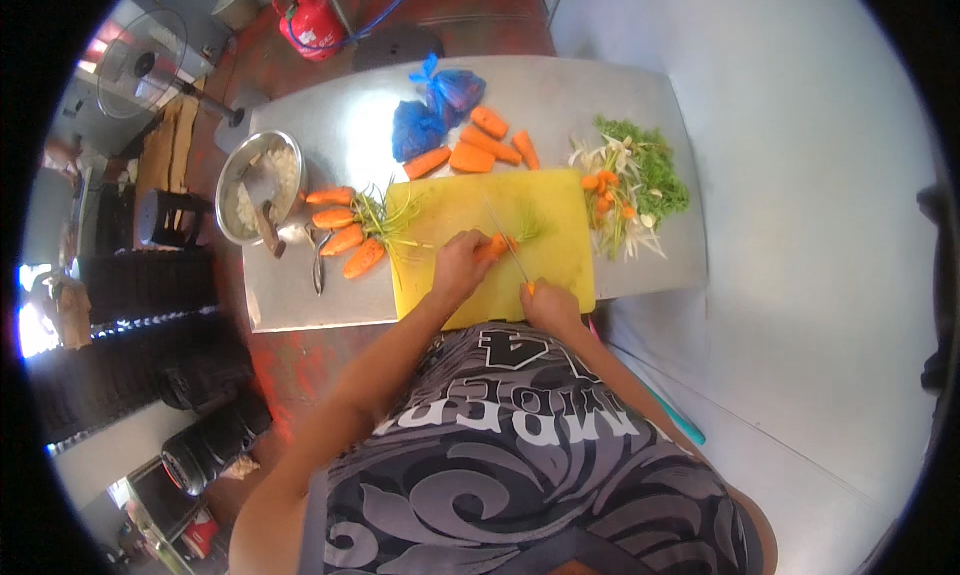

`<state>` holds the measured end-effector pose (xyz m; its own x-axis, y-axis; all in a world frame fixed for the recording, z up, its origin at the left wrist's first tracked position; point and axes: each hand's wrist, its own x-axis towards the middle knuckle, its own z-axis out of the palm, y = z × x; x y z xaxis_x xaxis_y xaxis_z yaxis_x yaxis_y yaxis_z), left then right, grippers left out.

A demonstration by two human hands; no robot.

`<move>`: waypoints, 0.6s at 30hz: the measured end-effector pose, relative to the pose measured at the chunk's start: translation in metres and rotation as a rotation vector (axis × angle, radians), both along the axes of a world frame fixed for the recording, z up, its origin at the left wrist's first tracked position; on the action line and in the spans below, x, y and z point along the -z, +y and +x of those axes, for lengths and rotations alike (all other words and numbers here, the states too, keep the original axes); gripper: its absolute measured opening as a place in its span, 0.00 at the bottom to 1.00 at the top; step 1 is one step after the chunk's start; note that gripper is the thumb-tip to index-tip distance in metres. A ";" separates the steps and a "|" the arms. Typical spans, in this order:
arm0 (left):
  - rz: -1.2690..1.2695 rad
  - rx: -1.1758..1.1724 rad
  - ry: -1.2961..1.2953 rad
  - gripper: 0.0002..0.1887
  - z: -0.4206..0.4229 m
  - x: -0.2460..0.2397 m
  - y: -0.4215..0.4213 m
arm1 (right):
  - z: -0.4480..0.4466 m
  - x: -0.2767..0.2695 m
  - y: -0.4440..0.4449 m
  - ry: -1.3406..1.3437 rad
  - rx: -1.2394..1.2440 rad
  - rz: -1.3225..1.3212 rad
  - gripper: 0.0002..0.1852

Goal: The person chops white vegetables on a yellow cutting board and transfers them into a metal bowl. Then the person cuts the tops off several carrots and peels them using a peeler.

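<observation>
My left hand grips a carrot by its body on the yellow cutting board. The carrot's green stem stubs point to the right. My right hand is closed around the orange handle of a kitchen knife. The thin blade lies across the carrot near its stem end, its tip pointing away from me. Whether it has cut into the flesh I cannot tell. Several carrots with tops lie left of the board, their greens reaching over its edge.
Trimmed carrots and tied blue plastic bags lie beyond the board. Carrot ends and green trimmings are heaped to its right. A steel bowl of chopped pale food holds a wooden-handled cleaver. Beside it lies a peeler. A wall borders the metal table's right side.
</observation>
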<state>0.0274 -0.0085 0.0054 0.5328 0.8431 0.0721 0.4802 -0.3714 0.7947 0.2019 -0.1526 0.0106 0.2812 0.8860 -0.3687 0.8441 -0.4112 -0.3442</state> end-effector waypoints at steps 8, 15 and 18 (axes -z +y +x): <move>0.022 0.019 0.239 0.22 0.018 -0.007 0.004 | 0.062 -0.010 -0.042 -0.111 0.009 -0.069 0.30; 0.010 0.143 0.402 0.19 0.056 -0.053 0.024 | 0.134 -0.034 -0.027 -0.254 0.217 0.182 0.27; 0.009 0.068 0.121 0.20 0.052 -0.066 0.030 | 0.117 -0.042 -0.028 -0.159 0.241 0.228 0.27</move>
<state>0.0799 0.0211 0.0716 0.5942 0.8042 0.0118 0.5454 -0.4137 0.7290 0.3191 -0.1803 0.0526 0.5295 0.8419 -0.1041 0.7828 -0.5322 -0.3225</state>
